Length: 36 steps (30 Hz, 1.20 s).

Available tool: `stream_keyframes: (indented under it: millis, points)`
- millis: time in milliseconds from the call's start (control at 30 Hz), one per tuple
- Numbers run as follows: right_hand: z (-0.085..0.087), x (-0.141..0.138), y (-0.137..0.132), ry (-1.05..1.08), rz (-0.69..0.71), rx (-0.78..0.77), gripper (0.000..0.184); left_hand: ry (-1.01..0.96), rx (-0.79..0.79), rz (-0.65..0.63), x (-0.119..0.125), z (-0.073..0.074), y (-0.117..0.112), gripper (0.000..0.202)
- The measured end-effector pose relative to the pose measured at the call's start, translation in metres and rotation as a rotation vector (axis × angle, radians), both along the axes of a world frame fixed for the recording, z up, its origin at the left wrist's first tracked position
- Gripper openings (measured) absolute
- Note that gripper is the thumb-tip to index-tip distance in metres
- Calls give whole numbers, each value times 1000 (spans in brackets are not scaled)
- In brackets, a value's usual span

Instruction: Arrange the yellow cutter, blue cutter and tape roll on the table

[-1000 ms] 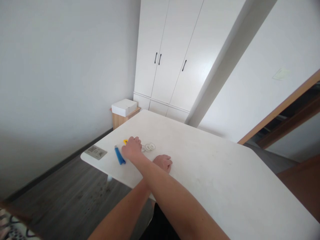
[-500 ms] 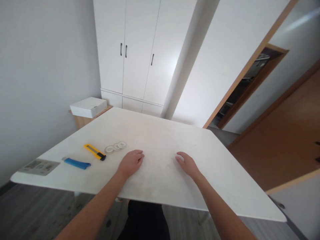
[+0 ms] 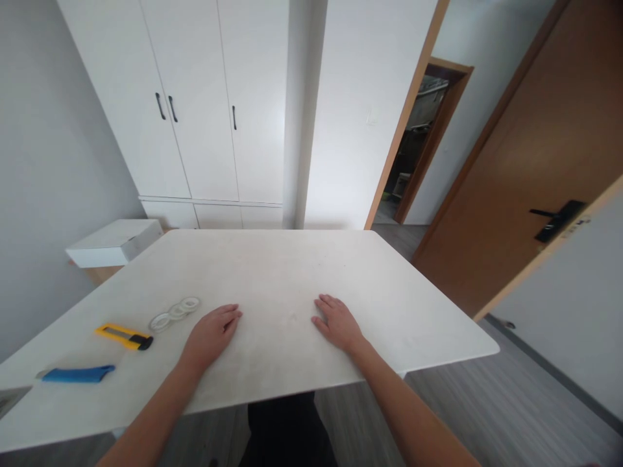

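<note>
My left hand (image 3: 210, 336) rests on the white table (image 3: 277, 272) with its fingers stretched forward and nothing in it. Just to its left lie three rolls of clear tape (image 3: 175, 313), overlapping in a row. Beyond them, further left, are a yellow box cutter (image 3: 124, 335) with a black end and a blue utility knife (image 3: 78, 374). My right hand (image 3: 338, 322) lies flat on the table right of the middle, fingers and thumb apart, holding nothing. Neither hand touches the cutters.
A white box (image 3: 117, 243) stands on a small wooden stand past the table's left edge. A printed sheet (image 3: 12, 400) is cut off at the lower left. White cupboards (image 3: 195, 117) rise behind the table, and a brown door (image 3: 525, 168) is at the right.
My view has turned and tilted to the right, so the tools and tape appear further left. My right hand's fingers have flattened onto the table. The cutters and tape stay in place.
</note>
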State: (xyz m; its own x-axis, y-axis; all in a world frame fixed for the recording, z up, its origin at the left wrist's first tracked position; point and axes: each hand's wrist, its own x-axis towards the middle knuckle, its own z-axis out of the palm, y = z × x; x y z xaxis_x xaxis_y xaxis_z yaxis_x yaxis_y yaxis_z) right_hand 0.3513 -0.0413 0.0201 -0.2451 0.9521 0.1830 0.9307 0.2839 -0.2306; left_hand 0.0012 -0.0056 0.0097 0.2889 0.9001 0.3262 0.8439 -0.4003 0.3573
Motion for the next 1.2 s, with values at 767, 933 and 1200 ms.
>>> stream_keyframes:
  millis: [767,933,1200]
  points:
    - [-6,3,2,-8,3,16,57,27,14,-21,-2,-6,3,38]
    - [-7,3,3,-8,3,17,58,-3,25,-19,-2,-6,3,37]
    - [-5,3,2,-28,0,34,58,-13,18,-28,-3,-6,4,37]
